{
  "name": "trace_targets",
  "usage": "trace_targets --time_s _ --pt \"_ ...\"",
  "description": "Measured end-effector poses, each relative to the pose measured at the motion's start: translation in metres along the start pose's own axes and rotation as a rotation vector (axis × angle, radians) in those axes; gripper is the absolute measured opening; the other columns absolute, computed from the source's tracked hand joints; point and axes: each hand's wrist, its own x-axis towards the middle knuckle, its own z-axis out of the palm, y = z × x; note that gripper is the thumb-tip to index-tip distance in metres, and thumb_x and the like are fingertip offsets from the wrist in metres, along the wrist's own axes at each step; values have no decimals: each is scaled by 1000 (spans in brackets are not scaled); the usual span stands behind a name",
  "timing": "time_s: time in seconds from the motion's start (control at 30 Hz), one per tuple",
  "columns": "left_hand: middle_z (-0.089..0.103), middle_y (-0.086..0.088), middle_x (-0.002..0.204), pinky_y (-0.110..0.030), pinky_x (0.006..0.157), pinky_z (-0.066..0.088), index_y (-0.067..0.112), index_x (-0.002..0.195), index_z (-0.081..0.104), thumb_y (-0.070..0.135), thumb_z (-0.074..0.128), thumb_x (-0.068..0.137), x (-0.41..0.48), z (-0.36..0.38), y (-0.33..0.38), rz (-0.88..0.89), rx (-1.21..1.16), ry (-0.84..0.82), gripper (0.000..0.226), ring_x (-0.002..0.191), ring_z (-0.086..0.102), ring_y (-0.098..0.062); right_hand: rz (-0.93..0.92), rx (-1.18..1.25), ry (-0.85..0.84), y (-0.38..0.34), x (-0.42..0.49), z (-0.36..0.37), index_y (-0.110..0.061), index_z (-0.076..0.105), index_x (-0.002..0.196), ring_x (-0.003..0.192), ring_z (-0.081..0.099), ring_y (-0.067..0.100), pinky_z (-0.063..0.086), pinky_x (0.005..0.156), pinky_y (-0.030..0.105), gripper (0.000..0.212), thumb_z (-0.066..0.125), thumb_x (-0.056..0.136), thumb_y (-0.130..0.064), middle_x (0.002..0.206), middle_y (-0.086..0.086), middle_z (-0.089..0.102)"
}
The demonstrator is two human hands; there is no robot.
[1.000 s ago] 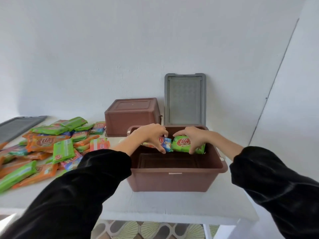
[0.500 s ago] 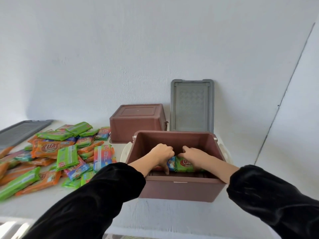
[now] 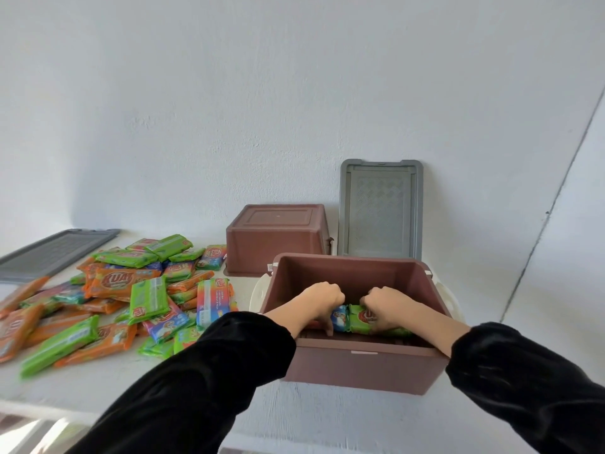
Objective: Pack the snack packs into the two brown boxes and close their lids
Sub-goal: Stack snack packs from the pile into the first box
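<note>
With both black sleeves reaching over its near wall, the open brown box (image 3: 360, 365) sits at the worktop (image 3: 98, 385) front edge. Inside it, left hand (image 3: 319, 301) is clamped on a blue snack pack (image 3: 339, 319), right hand (image 3: 388, 306) clamped on a green snack pack (image 3: 361, 319), packs touching. Loose pile of snack packs (image 3: 131, 290) left. Behind: second brown box (image 3: 278, 237) upside down, grey lid (image 3: 379, 209) leaning on wall, another grey lid (image 3: 49, 253) flat far left.
</note>
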Motion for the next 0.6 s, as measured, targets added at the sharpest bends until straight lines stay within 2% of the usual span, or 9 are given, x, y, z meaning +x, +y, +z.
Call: trace_targets --time_s 0.1,0.2,0.3,0.4,0.5,0.6 --pt "63 -12 110 -35 80 48 6 109 63 45 79 65 -1 -2 -4 -3 -74 -8 61 99 60 -31 18 58 -23 4 0 -7 -15 53 129 107 59 26 49 87 35 67 71 73 -46 122 9 59" --pt "63 -9 115 -35 86 49 12 120 60 43 76 71 -7 -16 -16 -4 -194 -7 61 103 59 -26 42 275 32 12 -2 -28 -16 56 128 101 61 21 47 82 29 64 71 74 -47 116 6 64" --pt "65 -9 112 -31 88 45 10 119 61 31 69 81 -26 -43 -39 -9 -385 156 44 102 60 -23 29 487 113 14 -1 -64 -11 61 120 90 63 17 46 79 24 52 72 77 -38 106 8 69" --pt "67 -8 110 -26 88 44 7 113 65 25 63 86 -58 -64 -73 -65 -538 342 31 101 61 -19 -3 600 222 6 5 -106 -7 65 113 79 60 14 44 72 21 41 71 79 -30 96 8 67" --pt "69 -6 106 -30 90 49 9 109 67 24 62 87 -101 -63 -117 -169 -606 440 27 96 62 -16 -73 648 314 -23 21 -143 -13 63 116 103 58 20 39 83 23 39 69 82 -30 109 7 64" --pt "68 -8 106 -34 92 50 10 109 67 22 63 87 -155 -41 -160 -357 -680 474 26 96 63 -18 -167 652 366 -71 39 -168 -17 63 117 109 56 21 38 87 26 36 66 84 -31 115 6 63"
